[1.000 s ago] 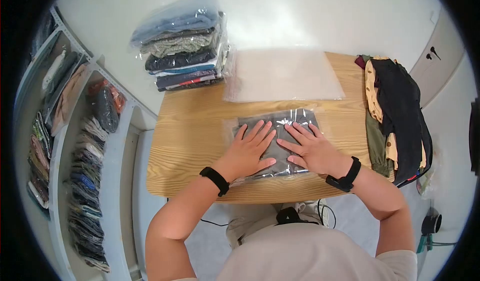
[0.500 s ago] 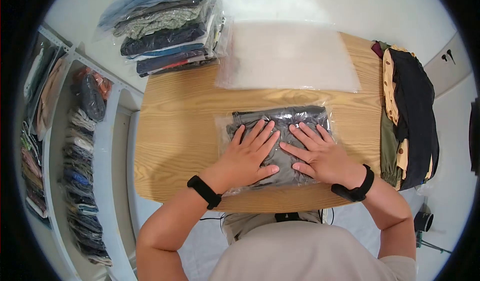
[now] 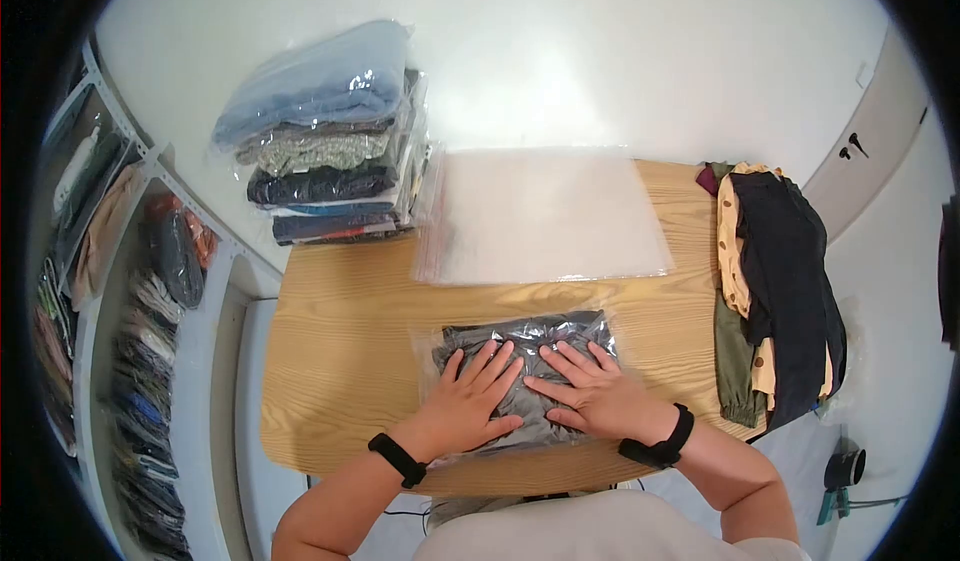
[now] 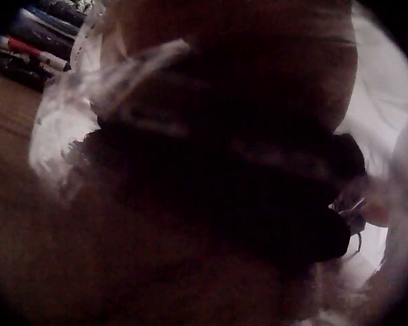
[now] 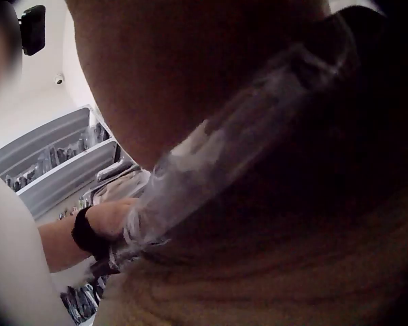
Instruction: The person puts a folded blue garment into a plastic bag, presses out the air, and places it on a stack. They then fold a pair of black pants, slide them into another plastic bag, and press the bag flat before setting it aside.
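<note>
In the head view a dark grey folded garment in a clear plastic bag (image 3: pixel 530 431) lies near the front edge of the wooden table (image 3: pixel 340 361). Both hands rest flat on it with fingers spread: the left hand (image 3: pixel 465 401) on its left half, the right hand (image 3: pixel 600 396) on its right half, thumbs pointing toward each other. The left wrist view is dark and close, with crinkled plastic (image 4: pixel 61 142) beside the hand. Clear plastic (image 5: pixel 211 156) also crosses the right wrist view under the hand.
A stack of bagged folded clothes (image 3: pixel 330 176) stands at the back left, beside a pile of flat clear bags (image 3: pixel 545 216). Loose garments (image 3: pixel 780 281) lie along the right edge. Shelves of bagged clothes (image 3: pixel 150 361) stand at the left.
The head view has shifted, so the table sits lower in it. Both hands stay spread on the bagged garment, with little visible movement over it.
</note>
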`<move>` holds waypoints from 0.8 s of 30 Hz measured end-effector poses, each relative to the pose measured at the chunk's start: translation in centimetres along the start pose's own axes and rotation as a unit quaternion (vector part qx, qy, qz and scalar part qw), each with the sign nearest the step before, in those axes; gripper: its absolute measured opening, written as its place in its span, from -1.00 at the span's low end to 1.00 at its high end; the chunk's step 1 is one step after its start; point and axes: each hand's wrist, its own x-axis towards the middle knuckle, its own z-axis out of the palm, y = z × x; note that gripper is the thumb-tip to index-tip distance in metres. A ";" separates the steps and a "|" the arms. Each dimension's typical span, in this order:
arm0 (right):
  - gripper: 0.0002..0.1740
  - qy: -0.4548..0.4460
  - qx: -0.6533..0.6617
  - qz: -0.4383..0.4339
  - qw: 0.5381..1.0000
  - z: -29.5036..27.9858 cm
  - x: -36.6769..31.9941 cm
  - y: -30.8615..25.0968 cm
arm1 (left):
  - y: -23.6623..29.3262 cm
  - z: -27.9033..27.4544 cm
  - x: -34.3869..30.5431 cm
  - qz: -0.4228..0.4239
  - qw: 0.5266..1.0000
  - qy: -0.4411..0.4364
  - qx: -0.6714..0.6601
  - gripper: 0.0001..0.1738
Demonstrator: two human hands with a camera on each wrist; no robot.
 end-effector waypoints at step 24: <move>-0.46 0.096 -0.095 -0.055 0.989 -0.7 0.1 0.4 | 0.2 -1.3 -0.1 0.034 0.998 0.022 0.053 -0.17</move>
